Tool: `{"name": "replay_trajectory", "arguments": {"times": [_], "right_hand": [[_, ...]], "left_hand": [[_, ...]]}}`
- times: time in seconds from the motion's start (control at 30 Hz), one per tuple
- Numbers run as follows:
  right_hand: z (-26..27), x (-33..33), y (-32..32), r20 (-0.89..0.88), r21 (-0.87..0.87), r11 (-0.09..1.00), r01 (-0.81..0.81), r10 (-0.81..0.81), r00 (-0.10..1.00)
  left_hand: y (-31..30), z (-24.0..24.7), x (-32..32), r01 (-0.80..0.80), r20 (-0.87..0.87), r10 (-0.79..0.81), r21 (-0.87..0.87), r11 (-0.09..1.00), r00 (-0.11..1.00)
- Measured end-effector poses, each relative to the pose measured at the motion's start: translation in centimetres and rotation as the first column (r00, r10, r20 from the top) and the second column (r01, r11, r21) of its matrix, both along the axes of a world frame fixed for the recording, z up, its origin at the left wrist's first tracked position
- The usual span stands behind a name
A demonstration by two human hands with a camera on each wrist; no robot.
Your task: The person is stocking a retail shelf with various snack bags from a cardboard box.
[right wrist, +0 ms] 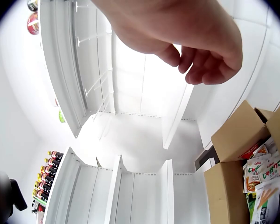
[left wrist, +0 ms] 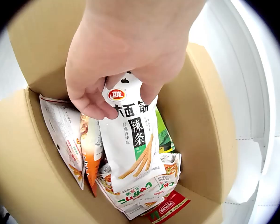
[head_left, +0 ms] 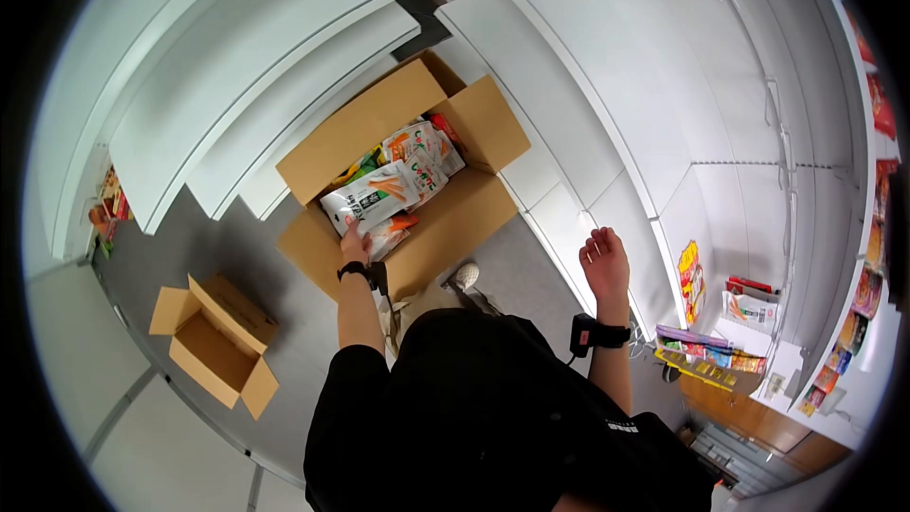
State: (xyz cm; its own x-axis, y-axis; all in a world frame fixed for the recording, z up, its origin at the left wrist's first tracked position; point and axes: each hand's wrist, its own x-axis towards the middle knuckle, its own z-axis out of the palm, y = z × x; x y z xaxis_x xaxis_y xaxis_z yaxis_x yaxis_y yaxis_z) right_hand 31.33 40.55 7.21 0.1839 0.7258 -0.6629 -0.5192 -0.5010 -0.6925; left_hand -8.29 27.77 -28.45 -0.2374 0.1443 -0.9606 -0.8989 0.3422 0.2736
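Observation:
My left hand (head_left: pixel 355 248) is inside an open cardboard box (head_left: pixel 488 123) and pinches the top end of a white snack packet (left wrist: pixel 137 140) printed with orange sticks. Thumb and fingers sit on either side of the packet's upper edge in the left wrist view. Beneath and around it lie white potato-snack bags (left wrist: pixel 130 193), a red packet (left wrist: pixel 170 207), a green packet (left wrist: pixel 163 133) and an orange-and-white bag (left wrist: pixel 91 149). My right hand (head_left: pixel 607 265) hovers in front of the white shelves, its fingers loosely curled around nothing.
White shelves (head_left: pixel 569 47) rise behind and right of the box. A smaller open cardboard box (head_left: pixel 213 346) stands on the grey floor at left. Snack packs (head_left: pixel 711 356) sit on a lower right shelf. Dark bottles (right wrist: pixel 49 175) line a shelf in the right wrist view.

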Motion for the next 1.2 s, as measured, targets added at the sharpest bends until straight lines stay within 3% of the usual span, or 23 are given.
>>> {"name": "replay_trajectory", "arguments": {"times": [0.17, 0.3, 0.37, 0.43, 0.5, 0.63, 0.77, 0.8, 0.83, 0.9, 0.93, 1.03, 1.07, 1.2], "right_hand": [[0.6, 0.6, -0.7, -0.001, 0.032, 0.999, 0.042, -0.042, 0.999], [0.3, 2.5, -1.7, -0.025, 0.044, 0.995, 0.094, -0.093, 0.995], [0.1, 3.4, -2.4, -0.048, 0.054, 0.992, 0.118, -0.116, 0.992], [0.1, 4.4, -3.0, -0.076, 0.073, 0.989, 0.131, -0.126, 0.989], [0.2, 5.9, -3.6, -0.107, 0.088, 0.985, 0.15, -0.14, 0.984], [0.7, 9.9, -5.0, -0.169, 0.105, 0.973, 0.207, -0.187, 0.968], [0.3, 15.6, -7.5, -0.234, 0.152, 0.956, 0.252, -0.213, 0.949], [0.4, 16.9, -8.3, -0.246, 0.159, 0.95, 0.27, -0.226, 0.943], [0.7, 18.1, -9.1, -0.253, 0.158, 0.943, 0.294, -0.249, 0.935], [1.1, 20.6, -10.6, -0.268, 0.154, 0.927, 0.341, -0.293, 0.918], [0.9, 22.1, -11.3, -0.301, 0.162, 0.923, 0.348, -0.289, 0.909], [0.7, 26.8, -13.0, -0.362, 0.198, 0.907, 0.372, -0.285, 0.887], [0.9, 27.8, -13.3, -0.37, 0.212, 0.899, 0.383, -0.289, 0.883], [2.7, 31.1, -14.6, -0.338, 0.264, 0.877, 0.402, -0.306, 0.89]], "left_hand": [[1.9, 1.8, -1.2, -0.033, -0.104, 0.024, -0.091, 0.995, 0.994], [3.5, 5.6, -1.0, -0.061, -0.311, 0.038, -0.066, 0.996, 0.95], [3.3, 4.9, -1.4, -0.094, -0.395, 0.084, -0.007, 0.996, 0.915], [4.4, 7.8, -1.0, -0.067, -0.488, 0.038, -0.042, 0.997, 0.872], [5.0, 8.7, -0.6, -0.023, -0.548, 0.041, 0.039, 0.999, 0.836], [6.7, 12.1, 1.8, 0.21, -0.63, -0.061, 0.164, 0.964, 0.774], [8.0, 15.7, 7.1, 0.494, -0.797, -0.261, 0.053, 0.868, 0.545], [8.3, 18.2, 9.5, 0.525, -0.851, -0.213, 0.083, 0.847, 0.479], [8.5, 19.4, 11.2, 0.543, -0.816, -0.178, 0.187, 0.818, 0.55], [9.1, 22.9, 15.6, 0.595, -0.827, -0.208, 0.179, 0.784, 0.523], [9.5, 23.0, 17.1, 0.635, -0.861, -0.193, 0.179, 0.751, 0.471], [9.9, 25.1, 22.9, 0.728, -0.85, -0.257, 0.196, 0.657, 0.46], [10.1, 26.7, 24.8, 0.754, -0.8, -0.299, 0.266, 0.601, 0.521], [10.6, 30.3, 32.2, 0.842, -0.773, -0.363, 0.39, 0.374, 0.52]]}}
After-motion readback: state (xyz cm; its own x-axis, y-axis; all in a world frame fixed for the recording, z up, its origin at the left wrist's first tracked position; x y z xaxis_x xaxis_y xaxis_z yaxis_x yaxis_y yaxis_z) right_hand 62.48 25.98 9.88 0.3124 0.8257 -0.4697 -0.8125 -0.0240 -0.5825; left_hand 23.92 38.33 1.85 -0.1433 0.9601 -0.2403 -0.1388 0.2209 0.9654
